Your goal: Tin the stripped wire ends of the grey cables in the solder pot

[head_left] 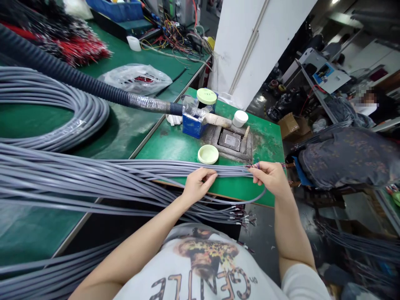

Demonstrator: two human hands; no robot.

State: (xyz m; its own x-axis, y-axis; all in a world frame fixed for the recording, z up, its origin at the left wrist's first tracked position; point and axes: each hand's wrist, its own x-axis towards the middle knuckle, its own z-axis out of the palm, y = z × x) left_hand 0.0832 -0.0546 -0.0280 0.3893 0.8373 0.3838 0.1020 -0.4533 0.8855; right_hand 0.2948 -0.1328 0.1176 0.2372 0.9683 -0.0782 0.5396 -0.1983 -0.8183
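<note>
A thick bundle of grey cables (93, 175) runs from the left across the green bench to its front edge. My left hand (196, 185) is pinched on the bundle near its end. My right hand (271, 177) grips the cable tips, where thin coloured wire ends (254, 165) stick out. One grey cable loops down below my right hand. More cable ends with stripped wires (240, 214) hang under the bench edge.
A metal solder pot (231, 141) sits behind the cables, with a pale green lid (208, 154), a white jar (240, 118) and a blue box (192, 125). A black corrugated hose (62, 73) crosses above. A grey cable coil (46, 112) lies left. Another person sits at far right.
</note>
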